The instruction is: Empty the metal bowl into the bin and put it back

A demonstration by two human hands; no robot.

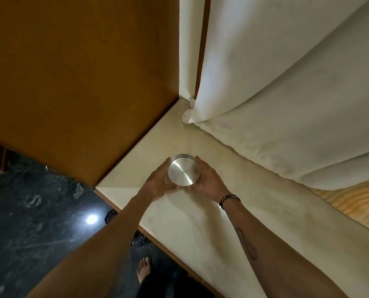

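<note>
I see the metal bowl (pixel 183 172) held between both hands over the pale counter (pixel 200 222), close to the counter's left edge. My left hand (pixel 157 183) cups the bowl's left side, its fingers (pixel 166 164) curled against the wall up toward the rim. My right hand (pixel 209 179) presses the bowl's right side the same way, fingers closed onto the wall. The bowl's opening faces up toward the camera and its shiny inside looks empty. I cannot tell whether its base touches the counter or sits just above it. Beyond the bowl a white curtain (pixel 276 82) hangs down to the counter. Left of the bowl rises a brown panel (pixel 76 78), with dark floor (pixel 28 222) below.
</note>
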